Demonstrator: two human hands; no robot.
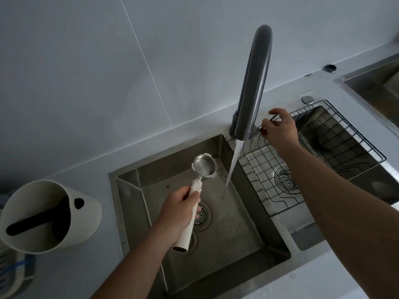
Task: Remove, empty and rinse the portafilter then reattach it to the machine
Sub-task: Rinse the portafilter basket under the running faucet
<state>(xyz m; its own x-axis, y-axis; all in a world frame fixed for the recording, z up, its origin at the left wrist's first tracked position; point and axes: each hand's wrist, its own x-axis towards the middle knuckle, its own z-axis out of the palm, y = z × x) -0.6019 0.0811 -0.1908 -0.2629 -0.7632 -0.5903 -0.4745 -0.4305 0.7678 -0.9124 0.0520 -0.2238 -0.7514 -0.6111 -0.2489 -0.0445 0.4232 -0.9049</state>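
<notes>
My left hand grips the white handle of the portafilter, holding it over the left sink basin. Its steel basket faces up and looks empty and shiny. A tall dark faucet arches over the sink, and a stream of water runs from its spout into the basin, just right of the basket without touching it. My right hand is at the faucet's base, fingers closed on the thin dark lever.
A black wire rack sits over the right basin with its drain. A white knock box with a black bar stands on the counter at left. Another steel basin lies at far right. A tiled wall is behind.
</notes>
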